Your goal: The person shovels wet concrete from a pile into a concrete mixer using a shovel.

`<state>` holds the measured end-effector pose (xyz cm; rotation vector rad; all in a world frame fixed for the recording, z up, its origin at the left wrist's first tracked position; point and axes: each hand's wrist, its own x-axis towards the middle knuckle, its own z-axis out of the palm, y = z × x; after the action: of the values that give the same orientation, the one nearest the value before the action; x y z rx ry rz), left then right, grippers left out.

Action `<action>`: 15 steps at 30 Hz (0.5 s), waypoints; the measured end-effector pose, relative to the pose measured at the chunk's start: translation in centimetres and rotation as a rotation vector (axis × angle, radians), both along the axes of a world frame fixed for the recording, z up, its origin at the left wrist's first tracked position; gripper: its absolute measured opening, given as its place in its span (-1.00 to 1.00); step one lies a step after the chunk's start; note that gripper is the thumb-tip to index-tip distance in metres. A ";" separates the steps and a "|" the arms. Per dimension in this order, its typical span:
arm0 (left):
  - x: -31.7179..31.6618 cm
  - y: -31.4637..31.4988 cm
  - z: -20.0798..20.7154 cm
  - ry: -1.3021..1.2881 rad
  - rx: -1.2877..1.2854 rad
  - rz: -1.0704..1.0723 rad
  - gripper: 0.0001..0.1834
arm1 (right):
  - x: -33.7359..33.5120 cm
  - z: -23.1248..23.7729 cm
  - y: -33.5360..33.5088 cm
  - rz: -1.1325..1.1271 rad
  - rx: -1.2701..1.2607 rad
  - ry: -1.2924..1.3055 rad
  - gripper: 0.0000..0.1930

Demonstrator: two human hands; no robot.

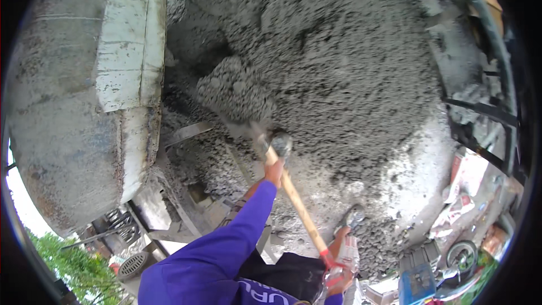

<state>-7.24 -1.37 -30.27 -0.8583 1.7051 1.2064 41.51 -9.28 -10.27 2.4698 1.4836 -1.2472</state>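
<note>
Wet grey concrete heap (339, 68) underfoot | left hand (275, 170) clamped high on long wooden tool handle (296, 200), right hand (339, 279) clamped at its red end | caked head buried in heap | rusty mixer drum (73, 107) left

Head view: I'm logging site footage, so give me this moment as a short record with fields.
Setting: wet concrete pile beside a mixer drum
Tool: shovel with a wooden handle, blade end in the concrete
Left hand: grips the handle near the blade, purple sleeve
Right hand: grips the handle's red end
Nearby: bags at right, a boot in the concrete
</note>
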 end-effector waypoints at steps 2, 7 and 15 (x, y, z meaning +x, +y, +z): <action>4.8 2.2 6.2 -0.106 0.002 -0.024 -0.82 | 8.0 2.5 -4.8 0.223 0.323 -0.112 -0.77; 13.2 5.0 16.3 -0.102 0.138 -0.069 -0.87 | 4.8 21.6 3.6 0.474 0.224 0.017 -0.66; 17.3 19.6 31.5 -0.419 0.993 -0.121 -0.79 | 6.1 28.6 2.9 0.468 0.622 0.137 -0.71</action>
<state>10.04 18.20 1.25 -0.3342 0.6503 1.4366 47.57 -6.38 18.31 2.1068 2.6171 -0.9806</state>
